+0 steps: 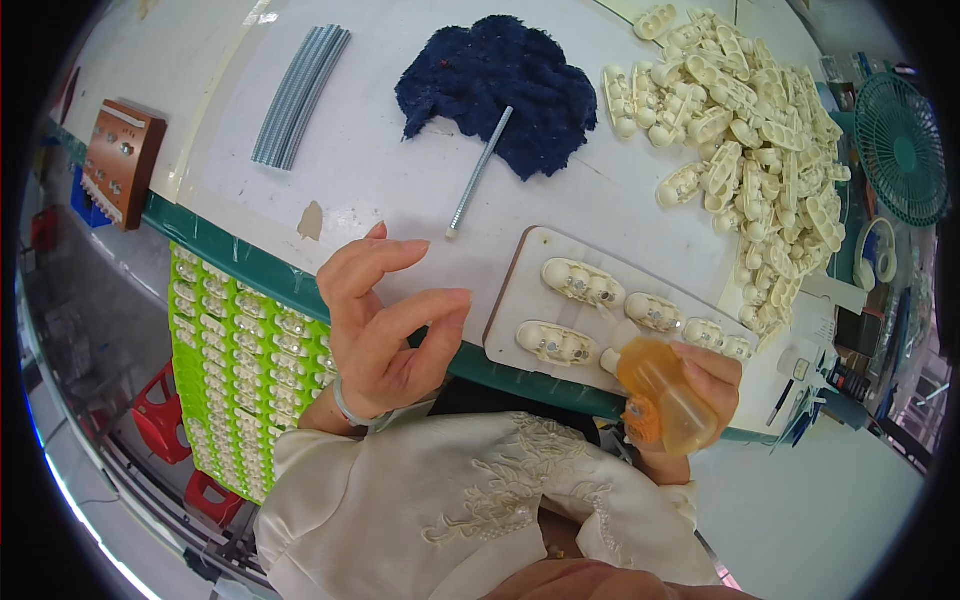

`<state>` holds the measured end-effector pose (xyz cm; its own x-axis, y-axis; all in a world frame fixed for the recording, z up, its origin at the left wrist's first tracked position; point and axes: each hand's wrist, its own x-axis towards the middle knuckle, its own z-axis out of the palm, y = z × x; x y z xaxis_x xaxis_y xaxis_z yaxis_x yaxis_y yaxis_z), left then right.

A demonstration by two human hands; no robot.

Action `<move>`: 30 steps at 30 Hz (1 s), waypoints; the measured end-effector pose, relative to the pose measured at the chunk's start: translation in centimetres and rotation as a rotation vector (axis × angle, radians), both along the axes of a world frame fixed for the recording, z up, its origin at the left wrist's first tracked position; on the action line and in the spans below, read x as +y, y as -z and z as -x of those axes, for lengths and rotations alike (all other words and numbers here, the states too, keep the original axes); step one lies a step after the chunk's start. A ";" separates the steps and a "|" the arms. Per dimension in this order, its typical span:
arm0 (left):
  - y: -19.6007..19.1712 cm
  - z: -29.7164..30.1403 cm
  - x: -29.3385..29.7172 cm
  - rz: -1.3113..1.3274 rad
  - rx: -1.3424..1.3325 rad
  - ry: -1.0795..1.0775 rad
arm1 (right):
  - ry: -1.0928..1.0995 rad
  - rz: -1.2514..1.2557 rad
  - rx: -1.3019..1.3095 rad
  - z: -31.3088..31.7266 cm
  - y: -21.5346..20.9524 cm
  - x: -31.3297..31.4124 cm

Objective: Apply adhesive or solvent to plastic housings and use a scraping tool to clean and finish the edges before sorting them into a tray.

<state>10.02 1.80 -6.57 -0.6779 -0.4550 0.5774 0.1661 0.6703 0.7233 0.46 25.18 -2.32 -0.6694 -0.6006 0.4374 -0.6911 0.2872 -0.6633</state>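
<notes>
My right hand grips an amber, translucent squeeze bottle, tipped so its thin nozzle points at the parts beside it. Under the nozzle lies a white board with several oblong cream plastic parts in two rows, small metal pieces inside them. One such part is in the far row, and another part sits in the near row. Whether the nozzle touches a part I cannot tell. My left hand hovers left of the board, fingers curved and apart, with nothing in it.
A large heap of cream parts covers the back right. A dark blue cloth lies at the back, a thin ridged rod resting partly on it. Farther left are a bundle of rods, a brown block and a green tray of parts.
</notes>
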 end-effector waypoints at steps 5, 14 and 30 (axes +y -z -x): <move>0.0 0.2 0.1 -0.017 0.016 -0.003 | 0.012 0.065 -0.010 -0.6 0.7 2.0; 0.2 0.3 0.4 -0.010 0.023 -0.016 | -0.067 0.007 0.097 0.3 0.9 1.3; 0.1 0.4 0.4 0.025 -0.002 -0.001 | -0.026 0.047 0.068 -0.1 1.4 2.2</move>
<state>9.65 2.19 -6.65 -0.6789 -0.4410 0.5871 0.1635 0.6886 0.7064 0.56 27.36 -3.69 -0.6217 -0.5950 0.5094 -0.7416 0.2381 -0.6271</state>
